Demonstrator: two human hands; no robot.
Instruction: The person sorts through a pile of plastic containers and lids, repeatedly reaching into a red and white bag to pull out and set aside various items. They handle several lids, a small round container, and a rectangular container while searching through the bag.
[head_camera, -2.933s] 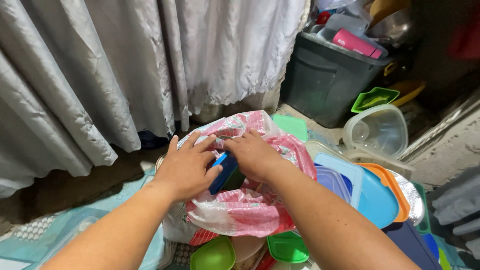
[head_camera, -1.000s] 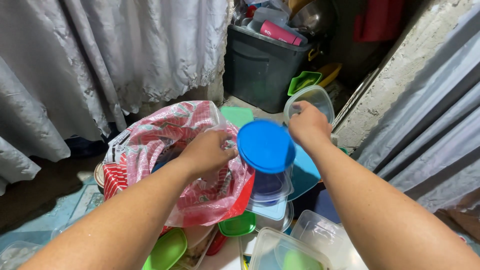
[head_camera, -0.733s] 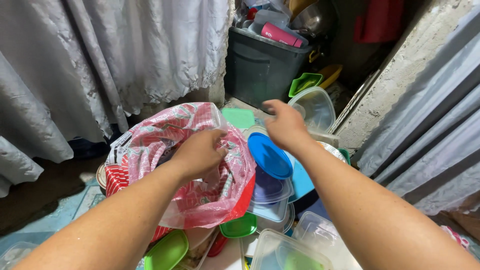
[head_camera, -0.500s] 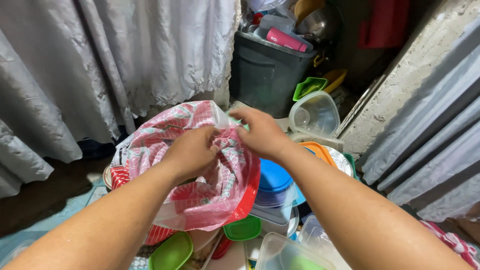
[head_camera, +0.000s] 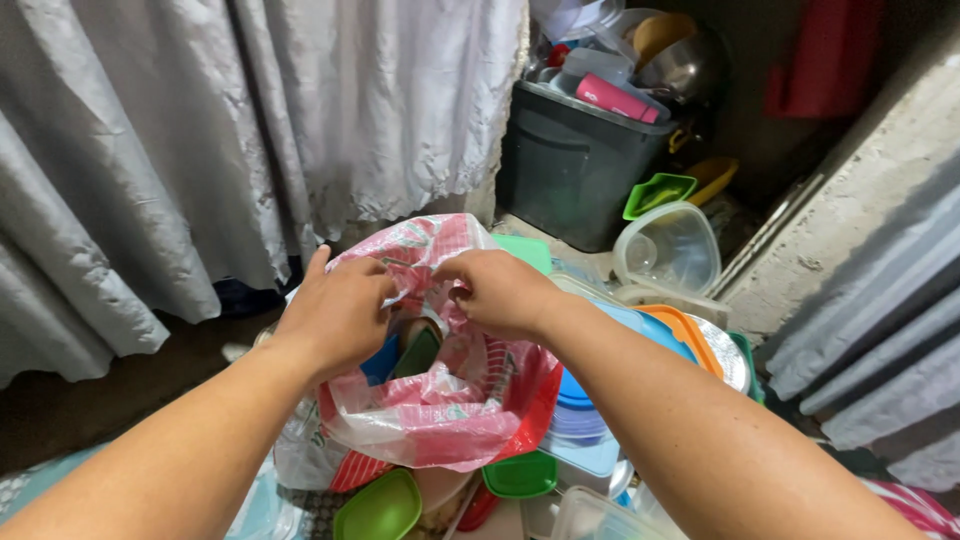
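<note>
Both hands grip the rim of a red-and-white plastic bag (head_camera: 440, 420): the left hand (head_camera: 335, 310) and right hand (head_camera: 500, 292) pinch its mouth closed-fisted, holding it open above scattered green lids (head_camera: 380, 508) and blue containers (head_camera: 580, 420); a dark bin (head_camera: 575, 165) stands behind.

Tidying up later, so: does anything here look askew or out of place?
Yes. A clear container lies tipped on its side near the dark bin, and loose lids are scattered around the plastic bag both hands hold.

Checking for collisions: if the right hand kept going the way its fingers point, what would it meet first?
Probably the left hand: the right hand points leftward across the red-and-white plastic bag mouth, fingertips nearly touching. Depth is unclear.
</note>
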